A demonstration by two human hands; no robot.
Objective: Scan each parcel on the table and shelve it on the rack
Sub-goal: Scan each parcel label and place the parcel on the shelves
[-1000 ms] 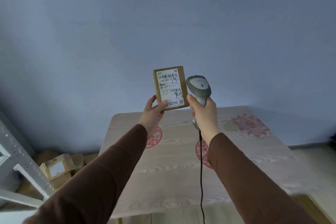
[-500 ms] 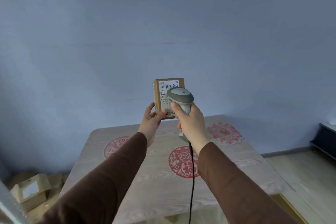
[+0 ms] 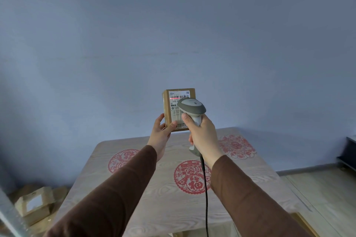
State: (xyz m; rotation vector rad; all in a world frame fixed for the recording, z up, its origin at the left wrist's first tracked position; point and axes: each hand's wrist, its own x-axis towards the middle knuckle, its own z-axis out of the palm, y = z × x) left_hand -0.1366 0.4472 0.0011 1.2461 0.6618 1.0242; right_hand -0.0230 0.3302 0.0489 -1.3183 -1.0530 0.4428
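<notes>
A small brown cardboard parcel (image 3: 174,107) with a white shipping label is held upright above the far edge of the table (image 3: 154,194). My left hand (image 3: 161,131) grips its lower left corner, thumb on the label. My right hand (image 3: 202,132) grips the handle of a grey and white barcode scanner (image 3: 191,108), whose head covers the label's right part. A red scan line lies across the barcode at the label's top. The scanner's black cable (image 3: 206,188) hangs down toward me.
The wood-grain table carries red paper-cut patterns. Cardboard boxes (image 3: 34,204) lie on the floor at the lower left beside a grey metal rack post (image 3: 9,217). A dark piece of furniture (image 3: 348,152) stands at the right edge. A blue wall fills the background.
The scanner moved left from beside the parcel to in front of its label, and a red scan line now shows on the barcode. The view shifted right, so the rack slid out of sight.
</notes>
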